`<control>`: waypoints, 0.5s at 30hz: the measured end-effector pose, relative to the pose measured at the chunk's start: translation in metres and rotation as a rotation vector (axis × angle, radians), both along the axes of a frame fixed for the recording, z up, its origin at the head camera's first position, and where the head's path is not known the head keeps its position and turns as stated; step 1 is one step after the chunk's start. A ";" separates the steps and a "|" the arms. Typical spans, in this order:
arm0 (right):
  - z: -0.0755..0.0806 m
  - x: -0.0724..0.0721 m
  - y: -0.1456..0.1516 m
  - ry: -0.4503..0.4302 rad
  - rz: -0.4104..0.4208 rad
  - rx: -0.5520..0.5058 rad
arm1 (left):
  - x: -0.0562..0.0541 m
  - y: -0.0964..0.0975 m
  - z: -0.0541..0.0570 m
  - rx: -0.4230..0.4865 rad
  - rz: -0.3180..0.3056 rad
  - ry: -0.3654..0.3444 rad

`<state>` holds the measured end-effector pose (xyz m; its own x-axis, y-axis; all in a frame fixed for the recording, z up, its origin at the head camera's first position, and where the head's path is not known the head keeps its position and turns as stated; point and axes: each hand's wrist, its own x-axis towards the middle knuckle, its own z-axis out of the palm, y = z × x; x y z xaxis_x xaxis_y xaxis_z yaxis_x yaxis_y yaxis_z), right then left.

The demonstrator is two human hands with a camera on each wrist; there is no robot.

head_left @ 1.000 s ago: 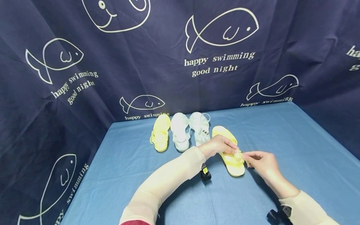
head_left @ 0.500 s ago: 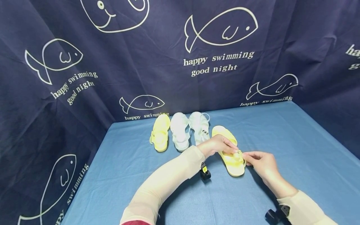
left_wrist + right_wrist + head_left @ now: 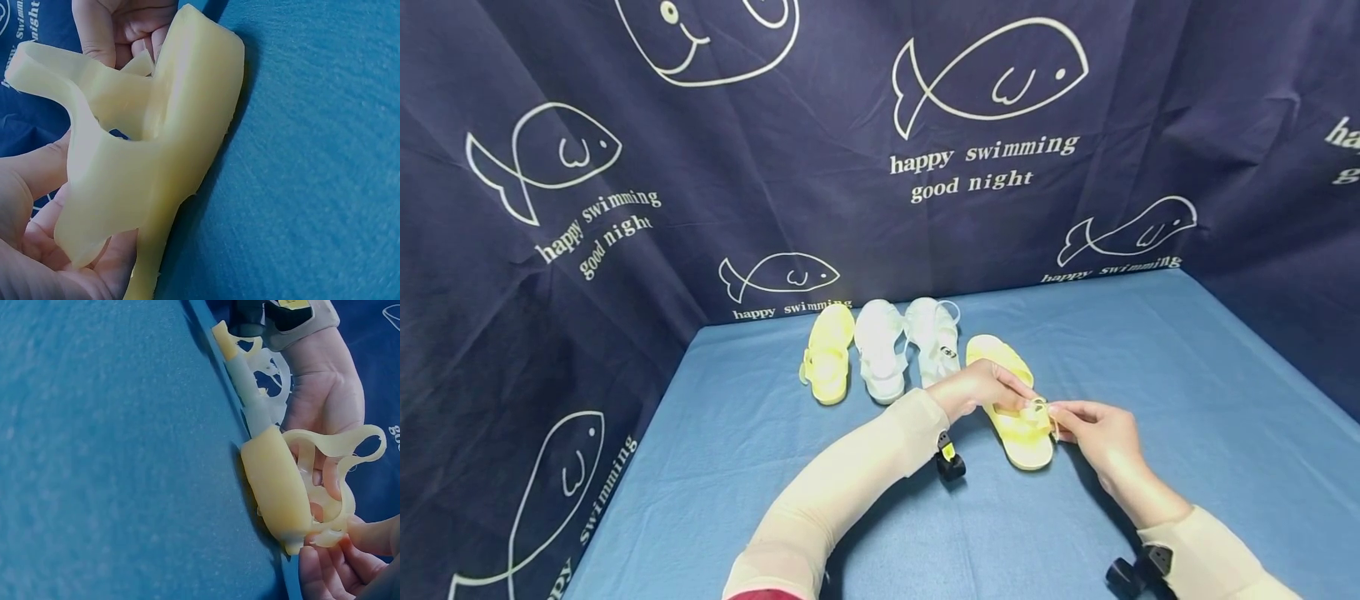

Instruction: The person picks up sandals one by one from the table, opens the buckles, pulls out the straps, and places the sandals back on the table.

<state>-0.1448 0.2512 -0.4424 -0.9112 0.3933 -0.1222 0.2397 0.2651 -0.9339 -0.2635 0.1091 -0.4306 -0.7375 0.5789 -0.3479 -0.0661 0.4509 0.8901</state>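
Note:
A yellow jelly sandal (image 3: 1028, 455) lies on the blue cloth, toe pointing away, its ankle strap raised. My left hand (image 3: 985, 388) reaches across the sandal and holds the upper straps near the buckle (image 3: 1040, 405). From the right side, my right hand (image 3: 1101, 435) pinches the strap end between thumb and fingers. In the left wrist view, the left fingers (image 3: 47, 234) curl around the strap side, and the sandal's heel (image 3: 200, 69) faces the camera. The right wrist view shows the right thumb (image 3: 374, 536) against the strap. Whether the strap passes through the buckle cannot be told.
Left of the hands stand two pale mint sandals (image 3: 880, 350) and another yellow sandal (image 3: 831, 354), side by side. Blue cloth (image 3: 910, 533) covers the table. A dark blue curtain (image 3: 850, 167) with fish drawings hangs behind and at both sides.
The right fingers have shifted very slightly at the strap, and its end now shows beneath them. More of the buckle is visible. The left hand and the other sandals stay in place.

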 end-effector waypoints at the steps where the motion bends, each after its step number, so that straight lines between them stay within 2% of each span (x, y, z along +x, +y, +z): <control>1: 0.000 0.000 0.000 0.004 -0.003 0.003 | 0.000 0.000 0.000 -0.001 0.000 -0.001; 7: 0.001 -0.003 0.002 0.020 0.002 -0.033 | 0.000 0.000 -0.001 0.006 0.004 -0.011; 15: -0.001 -0.006 0.007 -0.024 0.025 -0.078 | 0.001 0.000 -0.001 0.035 0.008 -0.025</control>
<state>-0.1504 0.2586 -0.4434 -0.9172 0.3585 -0.1740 0.2568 0.1981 -0.9459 -0.2630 0.1092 -0.4312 -0.7332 0.5854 -0.3460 -0.0921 0.4186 0.9035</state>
